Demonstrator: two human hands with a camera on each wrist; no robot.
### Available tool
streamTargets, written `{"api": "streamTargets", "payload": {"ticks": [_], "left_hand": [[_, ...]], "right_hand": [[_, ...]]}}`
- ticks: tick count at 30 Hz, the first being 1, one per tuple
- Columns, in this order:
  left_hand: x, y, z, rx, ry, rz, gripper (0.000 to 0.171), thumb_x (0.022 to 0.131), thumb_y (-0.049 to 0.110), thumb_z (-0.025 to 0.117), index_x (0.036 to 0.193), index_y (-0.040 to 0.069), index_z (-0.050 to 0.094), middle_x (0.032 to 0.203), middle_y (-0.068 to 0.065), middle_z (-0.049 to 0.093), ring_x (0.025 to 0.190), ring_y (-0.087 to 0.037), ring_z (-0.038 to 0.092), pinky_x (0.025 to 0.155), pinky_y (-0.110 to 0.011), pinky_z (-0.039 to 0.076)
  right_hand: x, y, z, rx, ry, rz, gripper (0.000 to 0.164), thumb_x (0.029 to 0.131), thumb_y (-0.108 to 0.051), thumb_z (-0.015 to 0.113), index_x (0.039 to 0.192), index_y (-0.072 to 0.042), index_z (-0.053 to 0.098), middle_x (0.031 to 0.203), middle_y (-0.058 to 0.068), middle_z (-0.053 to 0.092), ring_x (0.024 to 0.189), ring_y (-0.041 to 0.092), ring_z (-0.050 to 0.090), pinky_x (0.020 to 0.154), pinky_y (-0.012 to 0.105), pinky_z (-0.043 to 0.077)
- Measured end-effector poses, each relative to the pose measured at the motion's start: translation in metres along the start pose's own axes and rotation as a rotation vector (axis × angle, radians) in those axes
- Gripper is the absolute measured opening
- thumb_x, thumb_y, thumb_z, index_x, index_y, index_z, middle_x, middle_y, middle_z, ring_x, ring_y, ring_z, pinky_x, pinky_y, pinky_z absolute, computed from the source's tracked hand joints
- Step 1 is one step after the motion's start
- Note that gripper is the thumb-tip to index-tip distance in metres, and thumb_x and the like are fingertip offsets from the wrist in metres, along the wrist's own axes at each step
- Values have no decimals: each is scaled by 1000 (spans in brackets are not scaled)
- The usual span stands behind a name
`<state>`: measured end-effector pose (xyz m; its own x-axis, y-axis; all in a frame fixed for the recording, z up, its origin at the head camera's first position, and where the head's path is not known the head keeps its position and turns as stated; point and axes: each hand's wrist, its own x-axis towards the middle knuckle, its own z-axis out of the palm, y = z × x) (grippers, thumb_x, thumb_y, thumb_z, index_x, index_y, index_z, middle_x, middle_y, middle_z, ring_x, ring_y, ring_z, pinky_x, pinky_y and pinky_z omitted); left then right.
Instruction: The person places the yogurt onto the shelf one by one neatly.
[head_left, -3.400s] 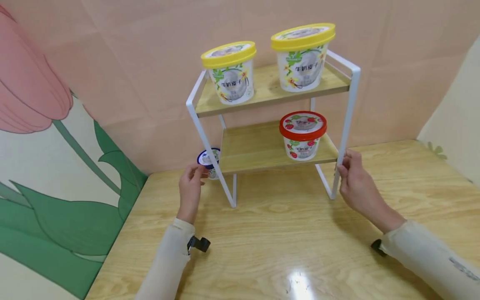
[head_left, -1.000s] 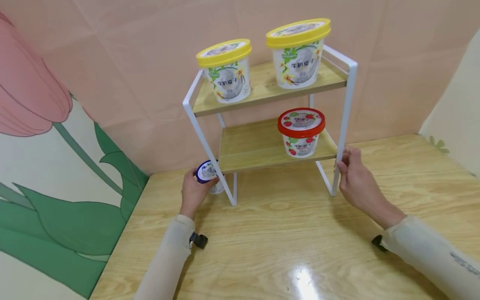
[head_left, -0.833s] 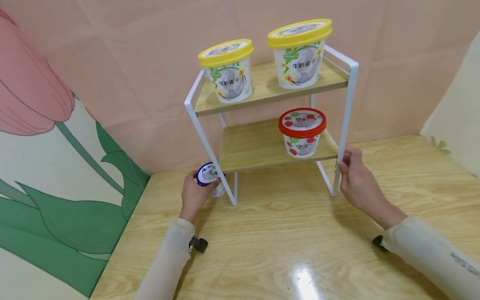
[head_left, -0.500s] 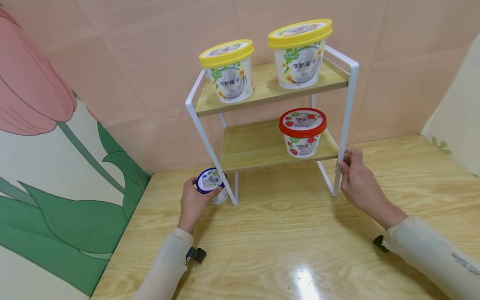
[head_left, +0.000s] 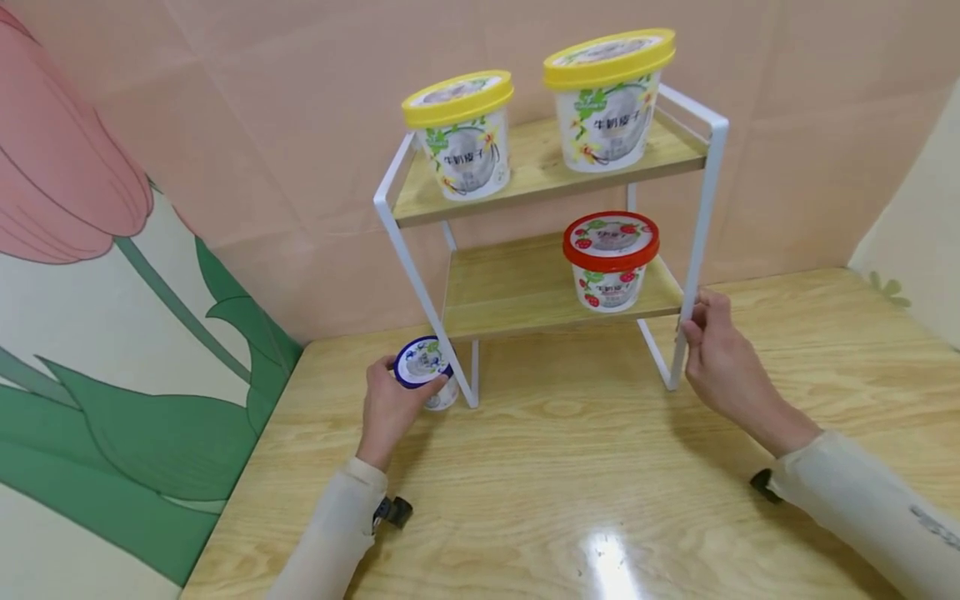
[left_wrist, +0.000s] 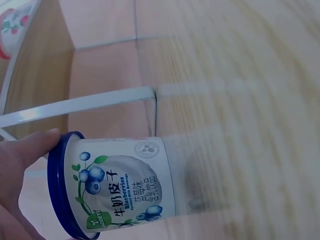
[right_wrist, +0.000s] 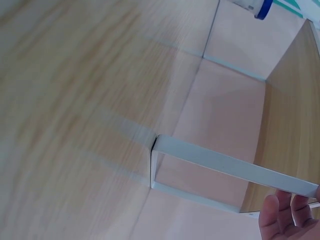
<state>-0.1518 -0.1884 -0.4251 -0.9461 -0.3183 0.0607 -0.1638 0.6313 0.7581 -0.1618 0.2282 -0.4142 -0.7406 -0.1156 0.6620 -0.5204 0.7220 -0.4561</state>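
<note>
In the head view my left hand (head_left: 390,408) grips a blueberry milk tub (head_left: 442,396) by its blue lid (head_left: 422,362), thumb on the near side. The tub stands upright on the table, just outside the front left leg of a two-tier shelf rack (head_left: 555,196), and overlaps that leg. Its blueberry print faces the left wrist camera, the lid (left_wrist: 62,185) against my hand. My right hand (head_left: 723,358) holds the rack's front right leg just below the lower board, the thumb in front. The right wrist view has those fingers (right_wrist: 270,215) curled by the white frame (right_wrist: 220,162).
Two yellow-lidded tubs, one on the left (head_left: 465,154) and one on the right (head_left: 609,121), stand on the top board. A red-lidded strawberry tub (head_left: 609,279) sits at the right of the lower board. Pink backdrop (head_left: 315,150) hangs behind the wooden table (head_left: 525,483).
My left hand, first beside the blue-lidded tub, has taken hold of its lid and brought the tub forward along the rack's left side. My right hand stays at the leg.
</note>
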Motion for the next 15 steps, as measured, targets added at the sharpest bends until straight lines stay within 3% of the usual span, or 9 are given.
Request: {"api": "streamTargets", "payload": {"ticks": [6, 12, 15], "left_hand": [[10, 2, -11, -31, -75, 81, 111, 73, 47, 86, 154, 7, 21, 145, -19, 33, 129, -38, 46, 106, -54, 45], [40, -7, -28, -136, -295, 277, 94, 79, 33, 84, 154, 22, 28, 157, -9, 27, 145, -38, 29, 114, -57, 36], [51, -16, -30, -172, -412, 316, 96, 78, 29, 85, 155, 26, 28, 162, -6, 25, 149, -38, 25, 116, -59, 33]], "right_hand": [[2, 0, 1, 7, 15, -7, 28, 101, 4, 43, 126, 2, 30, 91, 27, 59, 77, 40, 63, 64, 54, 53], [1, 0, 1, 8, 24, -9, 29, 101, 5, 44, 126, 2, 30, 91, 27, 59, 77, 41, 63, 62, 54, 53], [0, 1, 1, 5, 23, -19, 30, 100, 6, 45, 126, 2, 30, 90, 27, 59, 76, 40, 63, 62, 54, 53]]}}
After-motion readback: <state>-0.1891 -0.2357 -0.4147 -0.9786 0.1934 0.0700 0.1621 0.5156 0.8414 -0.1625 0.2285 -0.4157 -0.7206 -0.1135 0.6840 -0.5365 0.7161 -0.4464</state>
